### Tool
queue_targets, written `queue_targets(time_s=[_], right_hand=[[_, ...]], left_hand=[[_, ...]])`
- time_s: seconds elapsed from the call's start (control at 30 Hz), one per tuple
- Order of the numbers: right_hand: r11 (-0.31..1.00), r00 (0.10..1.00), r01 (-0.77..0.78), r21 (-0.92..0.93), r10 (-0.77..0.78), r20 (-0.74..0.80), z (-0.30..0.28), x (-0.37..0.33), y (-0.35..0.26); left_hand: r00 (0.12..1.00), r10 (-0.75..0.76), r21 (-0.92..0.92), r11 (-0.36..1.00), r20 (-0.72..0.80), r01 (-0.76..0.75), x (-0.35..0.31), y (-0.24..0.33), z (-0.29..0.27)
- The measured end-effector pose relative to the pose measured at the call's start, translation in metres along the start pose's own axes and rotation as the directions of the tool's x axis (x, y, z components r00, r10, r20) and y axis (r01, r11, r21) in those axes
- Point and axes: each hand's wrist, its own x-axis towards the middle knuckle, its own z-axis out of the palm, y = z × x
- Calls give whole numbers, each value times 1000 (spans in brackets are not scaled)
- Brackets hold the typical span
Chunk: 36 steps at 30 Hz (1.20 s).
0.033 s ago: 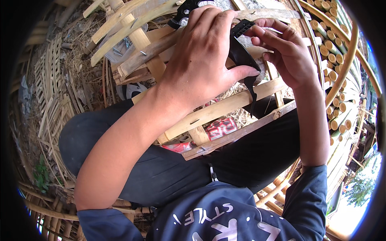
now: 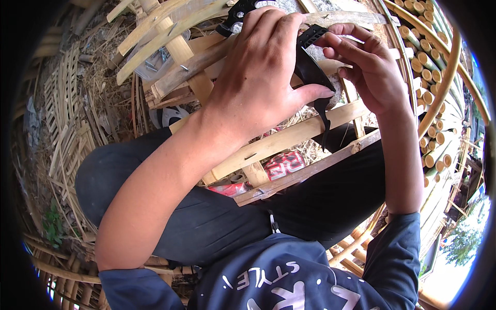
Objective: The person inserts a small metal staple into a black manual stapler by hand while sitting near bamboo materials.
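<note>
My left hand (image 2: 263, 67) is closed around a black, strap-like piece (image 2: 310, 70), its thumb stretched along the lower end and its fingertips hidden behind. A narrow black tail hangs from the piece over the bamboo slats. At the upper end is a row of small slots, which my right hand (image 2: 364, 57) pinches between thumb and fingers. Under both hands lies a frame of split-bamboo slats (image 2: 289, 142) with nails in it, resting over my crossed legs. A second black part with shiny round spots (image 2: 237, 18) shows just beyond my left hand; whether it joins the strap is hidden.
At the far left of the frame is a clear plastic container (image 2: 157, 67) with nails. A red and black printed packet (image 2: 284, 165) lies beneath the slats. Stacked bamboo poles (image 2: 431, 77) and a curved bamboo rod (image 2: 447, 85) stand on the right. Woven bamboo strips (image 2: 64, 119) lie left.
</note>
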Motion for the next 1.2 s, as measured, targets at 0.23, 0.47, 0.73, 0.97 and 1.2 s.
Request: queue_targets(time_s=[0.23,0.47,0.73,0.97,1.2], right_hand=[[999,1000,21,-46,-20,8,0,-2,-1],[999,999,48,17,-48,-23,7,-3,-2],[998,998,63,11,-63,-23,6,-1,1],[997,999,43,69,-42,-18,7,0,0],[997,999,29,69,-26,-31,11,-3,-5]], left_hand=[[999,39,-38,998,-12,-40,2,-2,7],[1000,-19,-20,1000,-19,19,1,3,0],[998,-57,-28,998,-26,57,2,3,-1],[996,-73,-60,996,-58,69,0,3,1],[997,-71,-49,996,-34,69,2,3,0]])
